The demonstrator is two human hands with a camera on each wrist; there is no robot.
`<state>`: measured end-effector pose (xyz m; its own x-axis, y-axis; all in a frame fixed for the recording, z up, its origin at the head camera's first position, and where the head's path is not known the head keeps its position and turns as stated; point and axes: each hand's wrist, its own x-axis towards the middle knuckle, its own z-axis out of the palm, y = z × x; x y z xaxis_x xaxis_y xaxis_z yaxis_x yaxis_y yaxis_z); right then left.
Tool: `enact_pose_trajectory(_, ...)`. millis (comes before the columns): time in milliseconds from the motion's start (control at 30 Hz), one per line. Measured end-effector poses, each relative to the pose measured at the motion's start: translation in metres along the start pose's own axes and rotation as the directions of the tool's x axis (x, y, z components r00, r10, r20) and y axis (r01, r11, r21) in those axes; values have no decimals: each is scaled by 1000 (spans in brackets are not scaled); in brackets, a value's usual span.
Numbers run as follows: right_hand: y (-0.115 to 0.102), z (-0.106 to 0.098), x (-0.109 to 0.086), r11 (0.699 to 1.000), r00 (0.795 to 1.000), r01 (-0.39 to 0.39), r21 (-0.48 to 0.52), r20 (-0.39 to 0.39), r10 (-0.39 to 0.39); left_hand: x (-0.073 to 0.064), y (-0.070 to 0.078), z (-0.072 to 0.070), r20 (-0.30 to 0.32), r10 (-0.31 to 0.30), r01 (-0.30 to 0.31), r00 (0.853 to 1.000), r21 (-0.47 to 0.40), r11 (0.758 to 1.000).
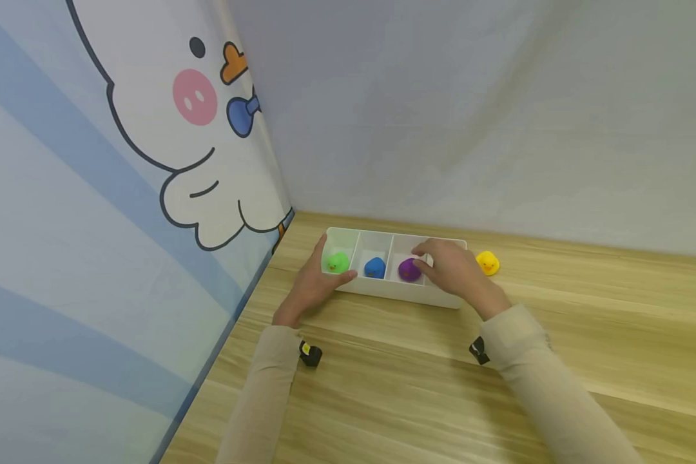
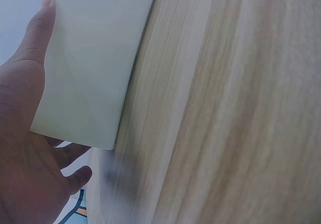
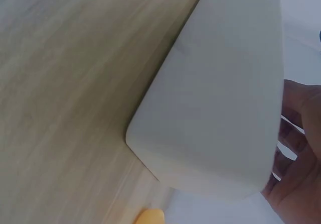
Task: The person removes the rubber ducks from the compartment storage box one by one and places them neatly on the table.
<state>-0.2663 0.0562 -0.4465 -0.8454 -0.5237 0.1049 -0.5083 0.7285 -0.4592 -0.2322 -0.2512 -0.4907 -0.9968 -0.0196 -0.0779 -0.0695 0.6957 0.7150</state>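
- Gripping the left end of a plain white divided tray [image 1: 403, 292]: left hand [image 1: 316, 281], thumb along the near wall
- Right hand [image 1: 454, 265] hangs over the right side, thumb and forefinger narrowly apart, can't tell if touching the purple duck [image 1: 408, 270]
- That one's third compartment from left; bright blue duck [image 1: 374, 267] second, lime-green duck [image 1: 339, 262] first
- Orange-beaked yellow duck [image 1: 488, 263] sits right of the tray

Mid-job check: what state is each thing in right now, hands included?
White tray: on the table, open-topped.
Green duck: in the leftmost compartment.
Blue duck: second compartment.
Purple duck: third compartment, partly covered.
Yellow duck: upright, outside the tray.
Left hand: holding the tray's left end.
Right hand: over the tray, thumb and forefinger apart; contact with purple duck unclear.
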Motion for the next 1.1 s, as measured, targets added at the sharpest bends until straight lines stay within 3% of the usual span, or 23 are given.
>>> enact_pose_trajectory(367,-6,14,5,1000,998,-30,8,58,30,-3,-3,1,-4,-29,29,1000,2,1000)
enact_pose_trajectory(1100,-12,16,11,996,995,-84,-8,56,85,0,-3,0,-9,-7,6,1000,-22,1000)
